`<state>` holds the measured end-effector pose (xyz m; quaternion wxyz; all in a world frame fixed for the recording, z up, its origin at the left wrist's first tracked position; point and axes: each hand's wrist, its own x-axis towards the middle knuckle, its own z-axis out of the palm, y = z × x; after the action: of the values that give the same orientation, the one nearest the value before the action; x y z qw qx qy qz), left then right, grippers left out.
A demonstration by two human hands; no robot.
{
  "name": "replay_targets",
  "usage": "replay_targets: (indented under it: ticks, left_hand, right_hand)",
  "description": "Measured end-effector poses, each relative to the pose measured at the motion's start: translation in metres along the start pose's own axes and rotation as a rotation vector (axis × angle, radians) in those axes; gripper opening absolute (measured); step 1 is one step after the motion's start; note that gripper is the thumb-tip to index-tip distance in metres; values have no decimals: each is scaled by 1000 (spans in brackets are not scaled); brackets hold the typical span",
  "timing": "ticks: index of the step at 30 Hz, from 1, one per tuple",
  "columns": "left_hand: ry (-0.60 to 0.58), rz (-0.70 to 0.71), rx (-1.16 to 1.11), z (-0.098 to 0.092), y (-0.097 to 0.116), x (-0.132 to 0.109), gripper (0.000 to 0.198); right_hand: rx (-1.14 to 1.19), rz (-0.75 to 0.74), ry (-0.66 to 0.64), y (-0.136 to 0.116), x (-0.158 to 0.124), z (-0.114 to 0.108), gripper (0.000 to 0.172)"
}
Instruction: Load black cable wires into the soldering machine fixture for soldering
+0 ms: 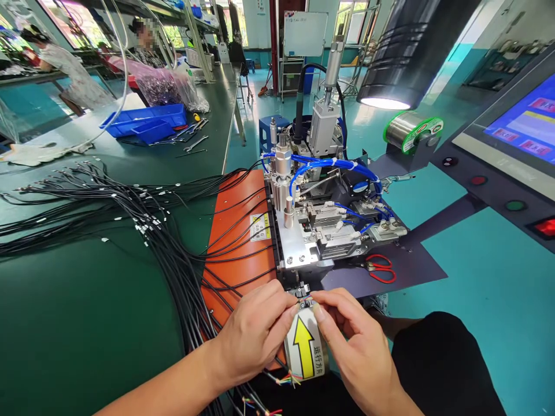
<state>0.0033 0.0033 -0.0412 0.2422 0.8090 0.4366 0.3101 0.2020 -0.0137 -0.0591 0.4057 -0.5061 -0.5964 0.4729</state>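
Note:
My left hand [255,332] and my right hand [351,341] meet at the front end of a small soldering machine [321,225]. Both pinch a tiny connector part [304,301] at the head of a metal slide bearing a yellow arrow label [304,345]. Thin coloured wire ends [289,379] stick out below the slide, between my wrists. A big bundle of black cables [130,214] fans across the green bench and over an orange mat [236,242] towards my left hand.
Red-handled scissors [380,268] lie on a dark sheet right of the machine. A solder spool [411,130] and a control panel with a screen [520,133] stand at the right. Blue bins [145,122] and tools lie far back; other people sit at the far left.

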Motion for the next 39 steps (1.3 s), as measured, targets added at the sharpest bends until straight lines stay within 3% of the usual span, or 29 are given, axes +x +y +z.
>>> replay_targets:
  ticks: [5, 13, 21, 27, 30, 33, 35, 39]
  left_hand:
    - [-6, -9, 17, 1, -2, -2, 22]
    - [-28, 12, 67, 4, -1, 0, 25]
    - [-26, 5, 51, 5, -3, -1, 24]
    - [-18, 17, 5, 4, -4, -2, 22]
    - [-17, 15, -7, 3, -3, -1, 21]
    - [-19, 22, -10, 2, -2, -1, 20]
    - [-24, 23, -10, 2, -2, 0, 20]
    - [-32, 27, -12, 3, -3, 0, 21]
  right_hand:
    - [-38, -53, 20, -1, -1, 2, 17]
    - [-267, -343, 86, 0, -3, 4, 26]
    - [-212, -266, 133, -4, 5, 13, 11]
    - [-271, -397, 94, 3, 0, 22, 14]
    - [-177, -260, 92, 1, 1, 14, 11]
    - [11, 87, 107, 0, 8, 1, 20]
    - [177, 278, 32, 0, 15, -4, 29]
    - [418, 401, -114, 1, 21, -4, 34]
